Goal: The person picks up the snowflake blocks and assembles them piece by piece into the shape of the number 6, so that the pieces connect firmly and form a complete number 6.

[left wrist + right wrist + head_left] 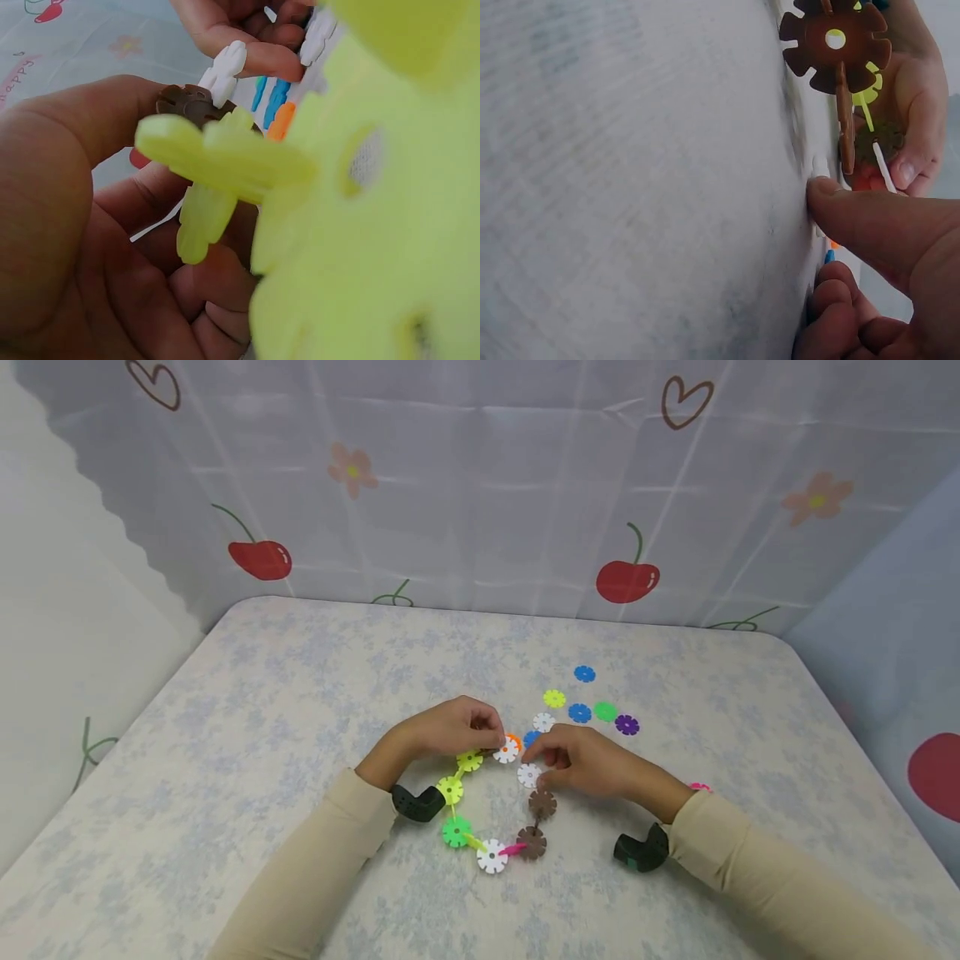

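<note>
A looped chain of notched plastic discs, with yellow [450, 790], green [456, 832], white [492, 857] and brown [532, 843] pieces, lies between both hands. My left hand [457, 727] pinches a brown disc [191, 105] between thumb and finger near one chain end. A white disc [225, 71] slots into that brown one. At the other end, next to a brown disc [542, 804], my right hand [588, 760] holds a white disc [528, 775] with thumb and index finger. Its thumb touches that disc's edge in the right wrist view; the index contact is partly hidden.
Loose discs lie beyond the right hand: blue [584, 673], yellow [554, 698], green [605, 712], purple [627, 724] and white [543, 722]. An orange disc [515, 742] sits behind the left chain end. A pink disc [700, 787] is partly hidden by the right forearm.
</note>
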Motion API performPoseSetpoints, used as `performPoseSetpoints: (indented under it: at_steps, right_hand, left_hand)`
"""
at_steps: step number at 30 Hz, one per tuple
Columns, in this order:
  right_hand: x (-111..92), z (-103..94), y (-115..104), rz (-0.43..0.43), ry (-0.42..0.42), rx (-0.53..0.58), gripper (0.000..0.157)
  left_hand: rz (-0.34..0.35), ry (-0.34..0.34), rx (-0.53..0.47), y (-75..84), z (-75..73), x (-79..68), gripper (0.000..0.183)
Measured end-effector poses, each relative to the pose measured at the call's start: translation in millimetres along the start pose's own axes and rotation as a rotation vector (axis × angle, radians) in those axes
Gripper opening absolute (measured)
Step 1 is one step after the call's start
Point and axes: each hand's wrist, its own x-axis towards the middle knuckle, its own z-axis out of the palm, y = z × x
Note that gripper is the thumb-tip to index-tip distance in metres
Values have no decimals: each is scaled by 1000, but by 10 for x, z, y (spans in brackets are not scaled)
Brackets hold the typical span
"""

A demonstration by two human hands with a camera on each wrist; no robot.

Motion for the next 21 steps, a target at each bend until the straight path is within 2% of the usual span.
performPoseSetpoints:
  at_steps: [4, 11, 15, 21]
  right_hand:
    - [2, 4, 2, -8, 17, 7, 19]
    - [-13, -7, 70, 102, 66, 151, 8]
    - [-23, 0, 88, 105, 79, 198, 6]
    - [-29, 32, 72, 83, 123, 191, 6]
  left_hand:
    - [-1, -2, 6, -4, 5, 6, 13]
    - [-8, 0, 0, -11, 17, 19, 13]
    - [-8, -1, 0, -8, 18, 20, 13]
    - [-9, 15, 0, 12, 10, -1, 13]
